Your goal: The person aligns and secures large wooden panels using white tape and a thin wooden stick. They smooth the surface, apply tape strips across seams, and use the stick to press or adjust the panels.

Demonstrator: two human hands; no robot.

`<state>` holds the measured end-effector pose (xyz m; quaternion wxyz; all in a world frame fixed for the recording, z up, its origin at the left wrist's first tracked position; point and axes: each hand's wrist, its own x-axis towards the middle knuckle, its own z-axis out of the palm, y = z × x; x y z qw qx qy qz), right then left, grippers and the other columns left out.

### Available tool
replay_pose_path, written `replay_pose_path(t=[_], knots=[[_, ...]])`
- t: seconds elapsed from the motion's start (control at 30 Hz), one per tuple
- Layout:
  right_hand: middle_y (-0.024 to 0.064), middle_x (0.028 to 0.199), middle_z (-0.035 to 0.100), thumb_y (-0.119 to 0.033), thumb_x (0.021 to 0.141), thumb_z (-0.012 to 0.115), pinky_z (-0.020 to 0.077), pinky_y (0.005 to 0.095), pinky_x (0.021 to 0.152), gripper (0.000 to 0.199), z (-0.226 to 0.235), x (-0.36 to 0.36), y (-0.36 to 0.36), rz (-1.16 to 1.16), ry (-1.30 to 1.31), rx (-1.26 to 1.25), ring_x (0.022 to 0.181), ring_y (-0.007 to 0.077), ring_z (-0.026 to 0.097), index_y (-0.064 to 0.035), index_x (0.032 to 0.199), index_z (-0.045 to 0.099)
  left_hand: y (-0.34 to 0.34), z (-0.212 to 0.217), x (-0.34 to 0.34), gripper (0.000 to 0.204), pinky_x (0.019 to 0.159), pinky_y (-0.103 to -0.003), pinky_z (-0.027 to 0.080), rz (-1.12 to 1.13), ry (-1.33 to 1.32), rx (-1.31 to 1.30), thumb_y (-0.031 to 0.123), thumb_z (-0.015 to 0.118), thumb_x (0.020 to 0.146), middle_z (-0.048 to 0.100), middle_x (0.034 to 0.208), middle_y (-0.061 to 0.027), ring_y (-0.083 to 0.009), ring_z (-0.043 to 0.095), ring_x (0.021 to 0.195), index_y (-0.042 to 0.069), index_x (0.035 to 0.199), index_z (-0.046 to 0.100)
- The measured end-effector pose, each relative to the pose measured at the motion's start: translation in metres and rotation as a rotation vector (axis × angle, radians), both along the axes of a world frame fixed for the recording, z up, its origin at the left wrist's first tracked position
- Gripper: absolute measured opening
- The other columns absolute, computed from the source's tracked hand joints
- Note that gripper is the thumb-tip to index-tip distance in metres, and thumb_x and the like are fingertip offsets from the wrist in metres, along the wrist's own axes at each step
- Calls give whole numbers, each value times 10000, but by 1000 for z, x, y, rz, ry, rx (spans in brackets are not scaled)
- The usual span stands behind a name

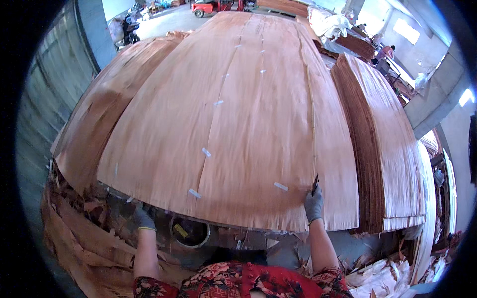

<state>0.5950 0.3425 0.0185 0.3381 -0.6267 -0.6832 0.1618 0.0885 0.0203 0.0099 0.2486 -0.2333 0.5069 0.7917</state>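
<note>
A wide sheet of reddish-tan wood veneer [253, 129] lies in front of me on a stack, with short pale tape pieces [206, 152] along its seams. My right hand [313, 204], in a grey glove, is closed round a small dark tool [315, 184] over the near right part of the sheet. The tool's exact kind is too small to make out. From its tip a thin, pale yellowish line or strip [313, 119] runs away up the sheet. My left hand [144, 217], also gloved, is by the near left edge; its fingers blur into the dark background.
More veneer is stacked at the left [94, 129] and in a thick dark-edged pile [365, 149] at the right. A round bucket [190, 233] and veneer scraps lie below the near edge. A concrete pillar [442, 94] stands right; a red vehicle [203, 8] and another person [385, 52] are farther off.
</note>
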Motion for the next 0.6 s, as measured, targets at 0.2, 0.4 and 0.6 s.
replay_pose_path(t=[0.2,0.4,0.6], knots=[[157,750,580,-126,822,519,453,408,563,275,-14,11,29,0,221,-208,629,295,561,-20,1076,521,-41,8,23,198,620,-329,533,-256,-45,168,246,495,880,665,852,-74,-214,636,777,106,951,616],[22,518,456,-279,817,560,304,282,358,208,30,28,-25,-124,700,-732,389,124,391,-74,784,545,-17,9,45,259,665,-291,488,-395,235,209,270,540,876,640,946,-37,-170,603,827,70,1033,589],[42,599,555,-248,838,574,344,244,350,189,41,83,-116,-351,814,-563,374,103,424,-61,847,552,-32,-13,26,482,799,-351,456,-30,491,-601,259,590,794,561,1099,-109,-236,546,949,19,1191,459]])
